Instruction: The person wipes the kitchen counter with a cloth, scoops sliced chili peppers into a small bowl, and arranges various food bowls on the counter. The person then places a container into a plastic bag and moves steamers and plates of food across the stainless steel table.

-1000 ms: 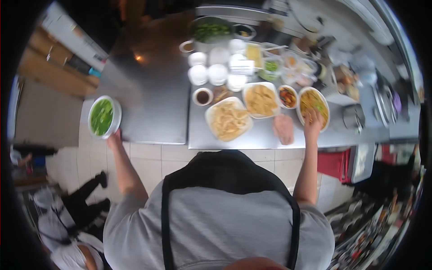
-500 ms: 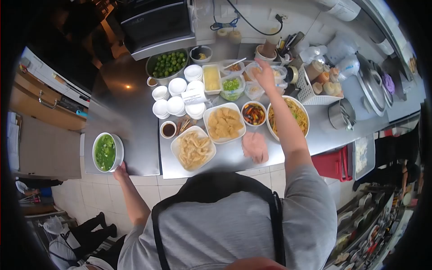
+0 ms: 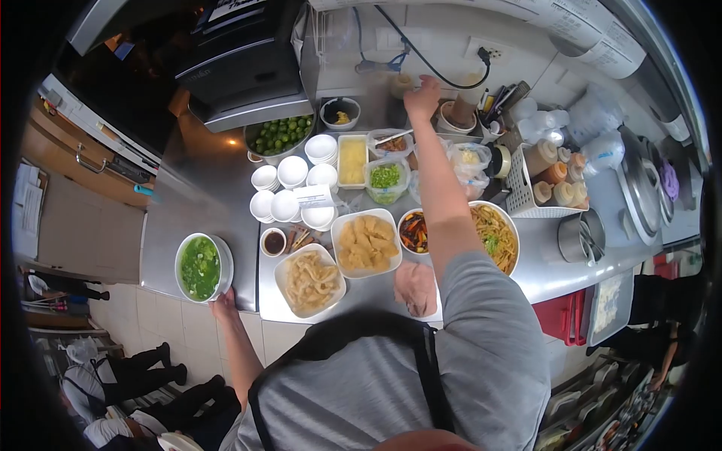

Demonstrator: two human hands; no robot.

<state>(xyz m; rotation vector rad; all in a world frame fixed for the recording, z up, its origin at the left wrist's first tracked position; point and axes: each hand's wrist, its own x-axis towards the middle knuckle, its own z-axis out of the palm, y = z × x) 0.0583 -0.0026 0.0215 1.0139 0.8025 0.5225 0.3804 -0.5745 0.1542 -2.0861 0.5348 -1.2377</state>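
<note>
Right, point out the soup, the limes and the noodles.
Soup [image 3: 200,268]: head view, middle of its green surface.
Limes [image 3: 281,137]: head view, middle of the visible pile.
Noodles [image 3: 499,228]: head view, on the exposed strands.

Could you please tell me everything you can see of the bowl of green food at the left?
The round bowl is white and smooth, perhaps ceramic or plastic. Leafy green food nearly fills it, its opening facing up. A second white edge shows beyond its right side, possibly a plate beneath. It appears over the near part of the steel counter; whether it rests there is unclear. The left hand is at its near right edge.
</note>
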